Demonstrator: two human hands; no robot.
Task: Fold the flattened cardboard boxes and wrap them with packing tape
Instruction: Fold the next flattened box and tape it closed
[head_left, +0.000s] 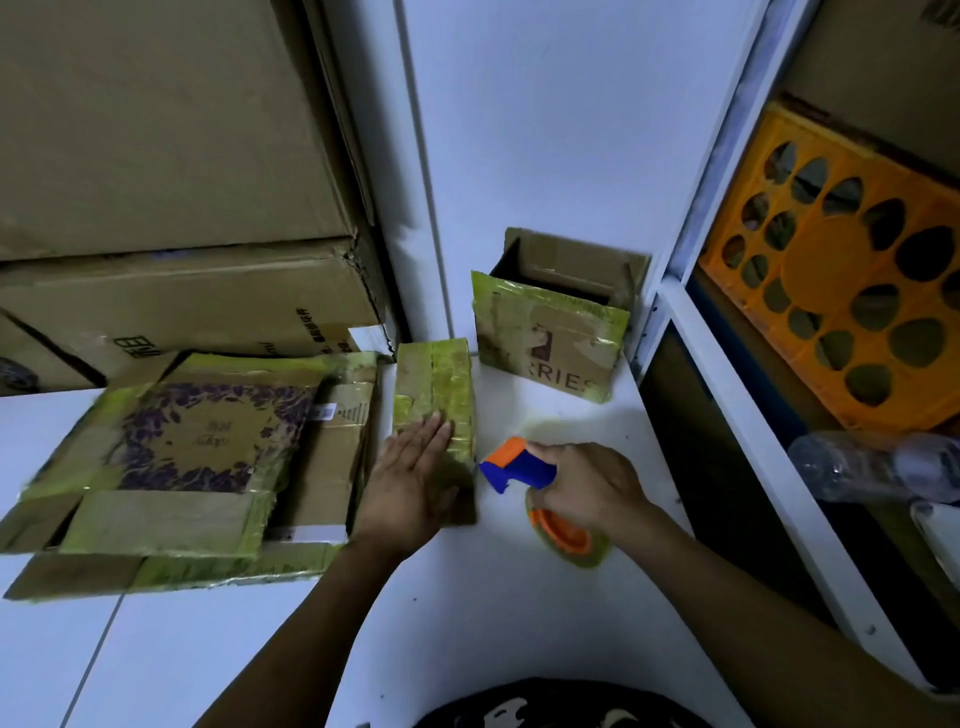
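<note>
Box (434, 410), taped, under flat left hand (413, 480) pressing its near end; right hand (587, 491) grips tape gun (519, 467) just right of it, on surface (467, 613).

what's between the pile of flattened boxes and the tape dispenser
In the head view, a small taped box lies between the pile of flattened boxes and the tape dispenser, with the left hand resting flat on its near end.

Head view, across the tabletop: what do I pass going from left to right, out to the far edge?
stack of flattened boxes → small taped box, with the left hand pressed flat on it → tape dispenser → right hand gripping it → orange crate
</note>
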